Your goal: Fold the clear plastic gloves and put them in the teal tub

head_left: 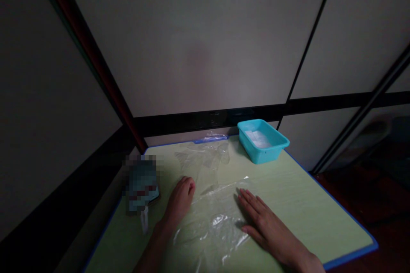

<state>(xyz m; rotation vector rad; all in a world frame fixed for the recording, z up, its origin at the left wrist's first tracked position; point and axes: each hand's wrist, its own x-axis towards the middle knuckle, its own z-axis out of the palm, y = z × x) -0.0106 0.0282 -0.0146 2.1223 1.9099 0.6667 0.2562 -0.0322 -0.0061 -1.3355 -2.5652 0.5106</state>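
Right hand (260, 218) flat, left hand (182, 197) curled, clear plastic (221, 224) between.

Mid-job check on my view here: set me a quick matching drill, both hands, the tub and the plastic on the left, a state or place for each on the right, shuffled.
Things:
1. left hand
2. right hand
3. tub
4. plastic

States or places:
A. on the far right of the table, with something white inside
B. curled in
C. see-through and creased, with bright glints
D. stretched out, palm down

Pairs: 1-B, 2-D, 3-A, 4-C
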